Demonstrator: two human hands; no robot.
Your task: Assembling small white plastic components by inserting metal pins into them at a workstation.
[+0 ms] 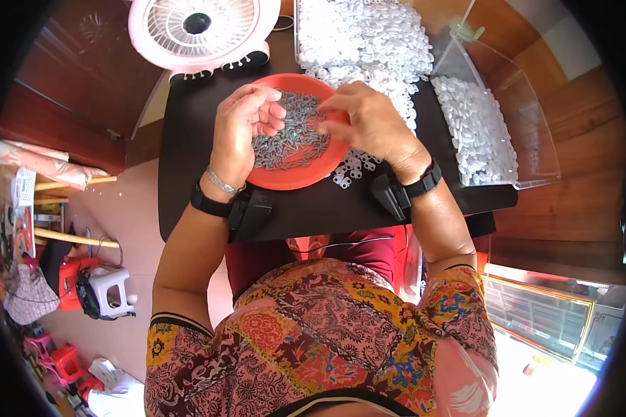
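Note:
A round red plate (289, 182) on the dark table holds a heap of small grey screws (295, 132). At the plate's left rim is my left hand (243, 125), its fingers curled in; whatever lies inside them is hidden. Over the right rim hovers my right hand (372, 125), its thumb and forefinger apart and slightly blurred, with nothing visible between them. Small white plastic pieces with holes (355, 167) lie beside the plate, under and near my right wrist. Both wrists wear black straps with boxy black units.
A pink-and-white fan (202, 28) stands at the table's far left. Many white plastic pieces (365, 35) are piled at the back. A clear bin (535, 149) at the right holds more of them. Stools (111, 292) stand on the floor at left.

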